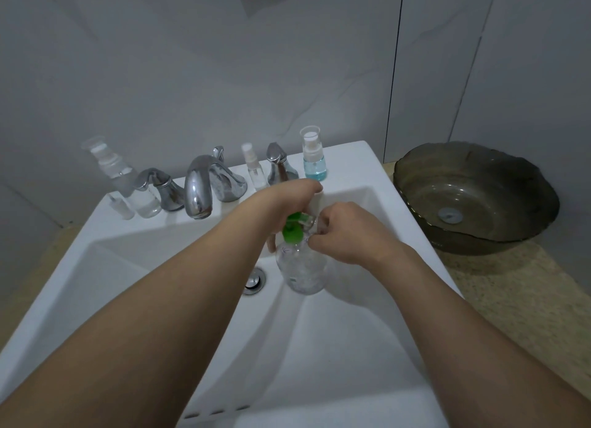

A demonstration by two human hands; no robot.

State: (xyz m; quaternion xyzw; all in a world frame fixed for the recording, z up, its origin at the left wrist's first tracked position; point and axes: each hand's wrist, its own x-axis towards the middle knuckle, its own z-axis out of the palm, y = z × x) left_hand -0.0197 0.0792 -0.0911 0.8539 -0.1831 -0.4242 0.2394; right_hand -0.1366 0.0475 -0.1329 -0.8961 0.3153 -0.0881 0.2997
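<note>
A clear bottle (302,267) stands upright inside the white sink (351,347), in front of the tap (200,191) and to its right, just beside the drain (255,280). Whether its base rests on the basin floor or hangs just above it cannot be told. A green pump (292,232) sits on its neck.

The left hand (287,200) reaches in from the tap's side and bends down over the pump, fingers curled round it in a close hold; one digit shows lower down against the bottle's shoulder. The right hand (345,232) comes from the side away from the tap and pinches the bottle at its neck with tightly curled fingers, touching the pump's clear part. The two hands almost meet above the bottle.

On the ledge beside the tap stand its two handles, one to the left (166,189) and one to the right (279,167). Left of the tap stand a tall clear dispenser (121,175) and a small vial (123,205) in front of it. Right of the tap stand a small spray bottle (255,168) and, past the right handle, a blue-filled spray bottle (314,159). Well to the right of the tap, a dark bowl basin (473,200) rests on the speckled counter (511,283).
</note>
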